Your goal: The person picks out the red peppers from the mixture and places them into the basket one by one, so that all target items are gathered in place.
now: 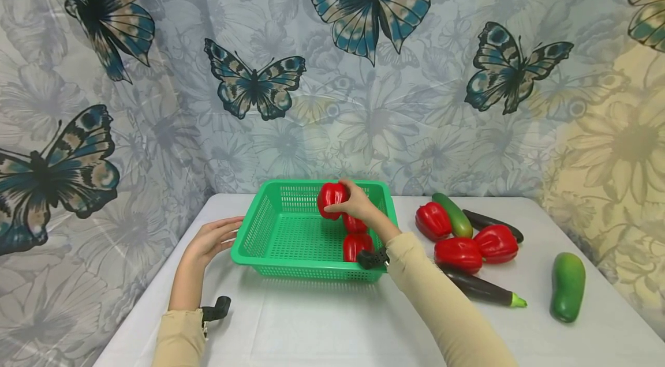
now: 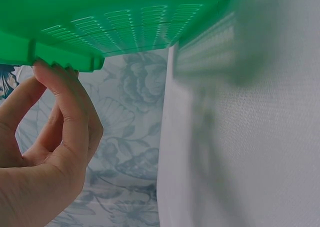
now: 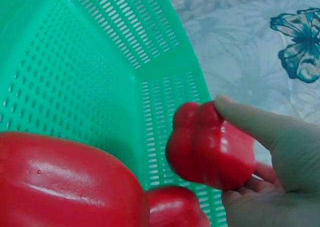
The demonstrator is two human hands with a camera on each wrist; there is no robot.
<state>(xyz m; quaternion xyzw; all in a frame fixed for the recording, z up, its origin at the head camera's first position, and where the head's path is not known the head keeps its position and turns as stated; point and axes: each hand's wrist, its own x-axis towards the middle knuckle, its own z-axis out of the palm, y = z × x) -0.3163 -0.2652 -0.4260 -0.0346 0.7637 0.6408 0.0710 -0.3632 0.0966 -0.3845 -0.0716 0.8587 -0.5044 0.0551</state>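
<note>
My right hand (image 1: 359, 205) holds a red bell pepper (image 1: 328, 199) over the right part of the green plastic basket (image 1: 306, 265). In the right wrist view, the thumb lies along one side of this pepper (image 3: 207, 149) and the fingers curl under the other. Two more red bell peppers, one nearer the front (image 1: 356, 247) and one behind it (image 1: 354, 224), sit along the basket's right side. My left hand (image 1: 210, 238) is at the basket's left edge, its fingers extended. Seen from the left wrist, its fingertips touch the basket's rim (image 2: 65, 57).
Right of the basket, several red bell peppers (image 1: 458, 254) lie among a cucumber (image 1: 453, 214), a dark eggplant (image 1: 493, 224) and another dark eggplant with a green end (image 1: 480, 288). A green, thick cucumber-like vegetable (image 1: 567, 287) lies farther right. Butterfly-patterned cloth (image 1: 332, 124) hangs behind the white table (image 1: 312, 326).
</note>
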